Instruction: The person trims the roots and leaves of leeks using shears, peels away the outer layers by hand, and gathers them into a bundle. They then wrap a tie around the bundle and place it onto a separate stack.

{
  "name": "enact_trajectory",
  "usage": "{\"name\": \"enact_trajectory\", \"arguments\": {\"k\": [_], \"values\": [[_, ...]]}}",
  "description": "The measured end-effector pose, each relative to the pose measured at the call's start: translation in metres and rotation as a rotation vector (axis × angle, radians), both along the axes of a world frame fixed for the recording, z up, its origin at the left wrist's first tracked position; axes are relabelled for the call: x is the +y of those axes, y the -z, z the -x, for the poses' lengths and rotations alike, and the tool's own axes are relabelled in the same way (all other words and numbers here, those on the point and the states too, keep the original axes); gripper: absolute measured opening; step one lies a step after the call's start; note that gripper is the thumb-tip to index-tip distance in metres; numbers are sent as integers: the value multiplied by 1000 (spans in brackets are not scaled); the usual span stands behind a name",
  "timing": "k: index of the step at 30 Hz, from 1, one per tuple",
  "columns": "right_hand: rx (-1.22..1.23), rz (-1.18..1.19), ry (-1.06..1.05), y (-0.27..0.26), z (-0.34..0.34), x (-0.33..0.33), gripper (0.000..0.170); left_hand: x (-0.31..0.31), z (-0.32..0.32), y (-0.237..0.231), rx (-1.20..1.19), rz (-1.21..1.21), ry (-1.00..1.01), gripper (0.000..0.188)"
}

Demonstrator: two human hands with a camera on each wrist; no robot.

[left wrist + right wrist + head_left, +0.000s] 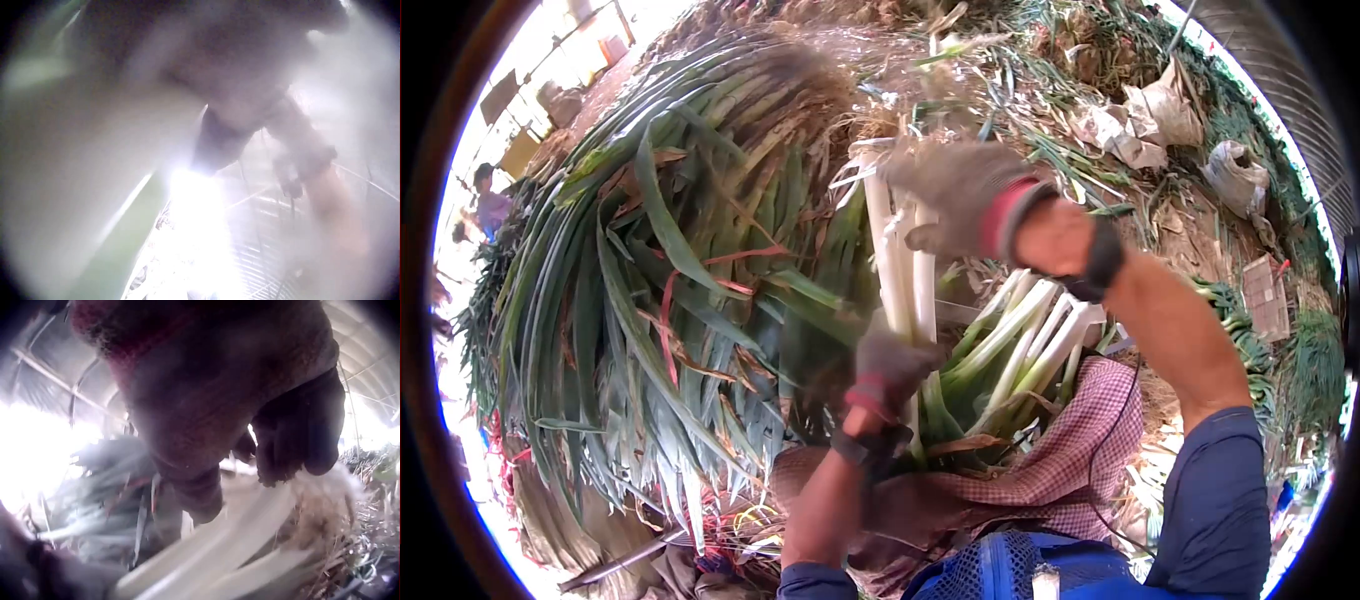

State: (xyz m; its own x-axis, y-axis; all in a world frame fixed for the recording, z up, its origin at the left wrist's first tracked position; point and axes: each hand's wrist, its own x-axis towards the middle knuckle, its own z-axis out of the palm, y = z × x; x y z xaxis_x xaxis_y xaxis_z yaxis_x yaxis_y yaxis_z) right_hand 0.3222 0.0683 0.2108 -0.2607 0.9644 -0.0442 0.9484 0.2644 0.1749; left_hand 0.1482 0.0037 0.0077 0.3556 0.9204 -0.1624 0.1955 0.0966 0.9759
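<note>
In the head view, several white leek stalks (892, 262) stand roughly upright in front of the person. The gloved left hand (897, 368) grips them low down; the left wrist view shows it only as a blur beside a pale stalk (94, 150). Higher up, the gloved right hand (970, 195) is blurred beside the stalks' root ends. From the right wrist, that hand (250, 456) hangs over white stalks (219, 550) and brown roots (315, 519), thumb and fingers apart. Whether its fingertips touch the stalks is unclear.
A big heap of green leeks (620, 280) fills the left side. More leeks (1025, 345) lie on a checked cloth (1090, 410) over the lap. Pale sacks (1165, 110) and loose leaves lie at the upper right.
</note>
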Motion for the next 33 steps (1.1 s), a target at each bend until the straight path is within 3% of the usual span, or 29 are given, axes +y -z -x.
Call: {"name": "enact_trajectory", "arguments": {"k": [1,3,4,5,6,7,8,10,12,14,16,17,19,20,21,22,24,26,28,30,32,33], "values": [[-195,-14,4,27,-9,11,37,-6,-5,-5,78,-20,-3,49],[-173,-216,48,39,-49,40,29,-9,-10,-14,200,-79,4,55],[49,-393,84,30,-92,54,25,-14,-11,-15,186,-71,0,55],[133,-407,349,-13,-120,61,28,-18,-12,-17,176,-64,11,56],[110,-675,377,-21,-183,79,34,-19,-13,-20,166,-66,26,58],[212,-527,639,-59,-170,49,37,-20,-10,-26,188,-43,46,59],[347,-493,658,-67,-163,29,35,-19,-11,-25,175,-41,42,59],[493,-182,482,-35,-178,17,32,-18,-15,-23,133,-22,53,60],[600,99,231,-16,-135,-15,34,-16,-19,-27,141,1,69,59],[405,-57,148,15,-106,-30,29,-16,-23,-29,113,45,91,61],[448,-61,63,34,-99,-23,23,-15,-25,-15,94,14,109,58],[229,-133,269,32,-101,-16,17,-14,-25,-9,68,-21,107,56],[362,-467,487,34,-174,26,19,-20,-19,-9,84,-51,107,55],[463,-484,743,12,-228,44,21,-18,-18,-11,96,-99,104,54],[363,-382,872,-14,-229,34,22,-17,-16,-15,94,-97,96,54],[253,-263,986,-40,-227,23,40,-18,-13,-21,83,-4,122,61],[117,-207,852,-29,-213,-1,76,-18,-15,-24,60,85,150,68],[206,57,901,-56,-133,-26,99,-18,-19,-22,30,97,171,68],[-63,-226,364,-23,-128,-52,100,-19,-24,-5,-1,86,201,68],[-258,-155,34,-39,-78,-81,99,-21,-23,0,-29,77,241,69],[-532,-357,-374,-7,-68,-90,96,-19,-22,-2,-227,15,439,67],[-602,-201,-422,-3,-54,-90,88,-20,-23,-4,-234,16,445,67]]}}
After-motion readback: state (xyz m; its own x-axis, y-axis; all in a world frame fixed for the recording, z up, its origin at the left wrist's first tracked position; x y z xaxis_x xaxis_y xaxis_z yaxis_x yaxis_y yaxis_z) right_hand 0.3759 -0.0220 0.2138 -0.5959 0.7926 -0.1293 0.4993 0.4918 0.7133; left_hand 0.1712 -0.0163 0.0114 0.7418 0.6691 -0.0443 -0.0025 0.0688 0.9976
